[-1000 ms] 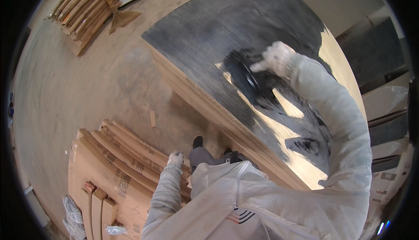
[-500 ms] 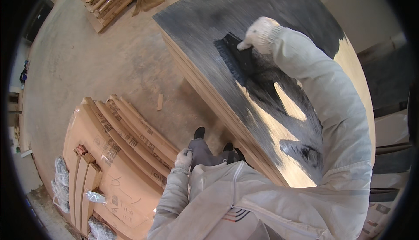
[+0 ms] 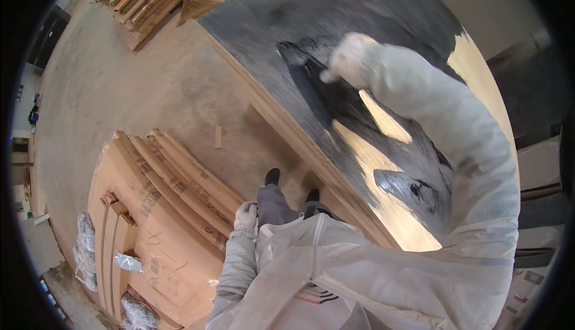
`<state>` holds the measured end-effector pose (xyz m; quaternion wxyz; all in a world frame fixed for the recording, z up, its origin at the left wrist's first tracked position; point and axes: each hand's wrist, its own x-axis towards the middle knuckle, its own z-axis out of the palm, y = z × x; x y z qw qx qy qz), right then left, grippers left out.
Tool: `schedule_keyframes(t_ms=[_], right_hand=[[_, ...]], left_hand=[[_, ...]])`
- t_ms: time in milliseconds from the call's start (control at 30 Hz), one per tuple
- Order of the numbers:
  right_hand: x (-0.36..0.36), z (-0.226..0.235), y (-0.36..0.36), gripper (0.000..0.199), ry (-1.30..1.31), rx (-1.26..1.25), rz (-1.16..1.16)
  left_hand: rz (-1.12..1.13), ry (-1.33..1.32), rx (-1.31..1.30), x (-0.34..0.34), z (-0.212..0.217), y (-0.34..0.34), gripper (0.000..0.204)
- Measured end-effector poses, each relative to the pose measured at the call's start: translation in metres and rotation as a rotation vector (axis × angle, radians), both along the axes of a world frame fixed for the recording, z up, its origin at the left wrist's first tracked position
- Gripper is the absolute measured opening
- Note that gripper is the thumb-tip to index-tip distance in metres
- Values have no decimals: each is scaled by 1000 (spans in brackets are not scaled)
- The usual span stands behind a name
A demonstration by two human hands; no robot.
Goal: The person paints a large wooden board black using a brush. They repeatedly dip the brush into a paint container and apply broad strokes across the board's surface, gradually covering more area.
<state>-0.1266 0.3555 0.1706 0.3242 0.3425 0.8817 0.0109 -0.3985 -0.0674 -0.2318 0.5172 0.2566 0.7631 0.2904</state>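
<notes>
Left of the board, the left hand hangs fisted, seemingly around nothing. On the board, the right hand grips a blurred brush, spreading black, I'd judge; bare patches nearby call for more strokes.

R hand & dark brush blurred upper ctr, grip partly hidden; black-coated panel and, upper L, brown stack cut off by top edge.

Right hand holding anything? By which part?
Right hand holds a black brush by the side nearest the sleeve; blur hides the exact grip.
</notes>
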Motion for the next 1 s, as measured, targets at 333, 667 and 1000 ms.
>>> schedule_keyframes(t_ms=[333, 667, 1000], right_hand=[[72, -25, -29, 31, 191, 43, 48], [201, -18, -154, 40, -62, -90, 4], [136, -37, -92, 29, 177, 49, 6]], left_hand=[[-83, -36, -36, 13, -10, 3, 23], [-63, -72, -27, 36, -19, -2, 24], [-77, -127, 9, 65, -11, -40, 21]])
